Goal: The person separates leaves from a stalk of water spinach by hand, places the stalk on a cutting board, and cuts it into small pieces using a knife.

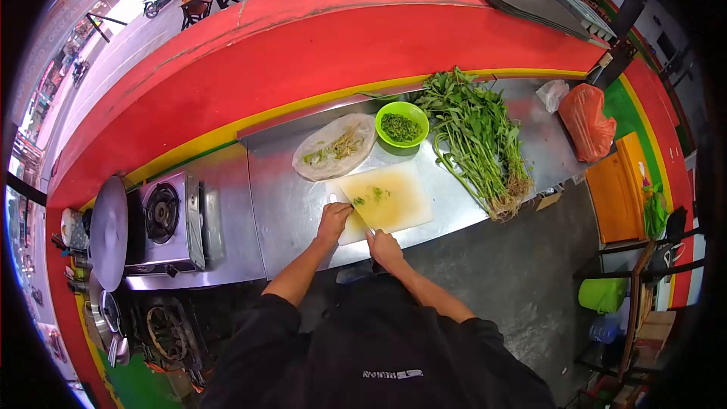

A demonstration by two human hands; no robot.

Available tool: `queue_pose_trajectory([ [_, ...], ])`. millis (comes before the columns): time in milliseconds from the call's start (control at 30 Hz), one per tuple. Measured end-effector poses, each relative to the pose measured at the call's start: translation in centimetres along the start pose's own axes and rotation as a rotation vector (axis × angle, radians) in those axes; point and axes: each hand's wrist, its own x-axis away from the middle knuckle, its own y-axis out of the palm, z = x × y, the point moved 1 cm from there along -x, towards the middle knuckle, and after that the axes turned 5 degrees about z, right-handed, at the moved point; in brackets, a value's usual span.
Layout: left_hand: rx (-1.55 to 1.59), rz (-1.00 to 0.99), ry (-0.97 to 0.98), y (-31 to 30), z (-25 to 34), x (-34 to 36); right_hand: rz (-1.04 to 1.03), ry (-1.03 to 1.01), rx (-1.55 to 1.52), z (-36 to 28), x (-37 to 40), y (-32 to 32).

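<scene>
My right hand [385, 248] is wrapped round the handle of a knife [363, 216], whose blade slants up and left over a white cutting board [409, 212]. Close to the blade's tip, my left hand [334, 221] has its fingers bent together at the board's left side; what they pinch is too small to make out. Small bits of chopped greens [378, 194] lie on the board. Behind it stands a lime-green bowl [382, 138] holding chopped greens [400, 128]. Left of the bowl, stem trimmings [338, 147] rest on a clear plastic bag [307, 168].
A large bunch of leafy greens [477, 132] with roots lies right of the board on the steel counter [291, 216]. An orange-red plastic bag [587, 123] sits at the far right end. At left are a gas stove [161, 212] and a big round lid-like disc [110, 233].
</scene>
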Motion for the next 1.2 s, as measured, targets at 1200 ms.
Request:
queue_pose_trajectory([
  [1200, -0.113, 0.136, -0.163, -0.4, 0.8, 0.3, -0.101, 0.038, -0.096, 1.7, 1.8, -2.5],
])
